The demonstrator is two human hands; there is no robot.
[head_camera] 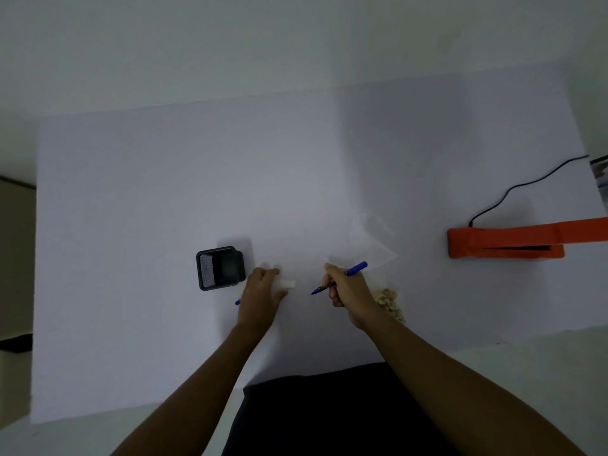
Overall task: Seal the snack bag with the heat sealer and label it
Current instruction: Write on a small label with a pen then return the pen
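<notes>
My right hand (347,287) grips a blue pen (357,268), uncapped, its tip pointing left just above the table. My left hand (263,291) rests on a small white label (286,283), pressing it to the table; a blue pen cap (237,302) pokes out at its left side. A clear snack bag (375,245) lies behind my right hand, with pale snack pieces (390,302) in its lower part, partly hidden by my wrist. The orange heat sealer (506,243) lies at the right, its jaw slightly apart.
A black mesh holder (219,268) stands just left of my left hand. The sealer's black cord (513,187) runs to the right edge. White paper (197,176) covers the table; its front edge lies near my body.
</notes>
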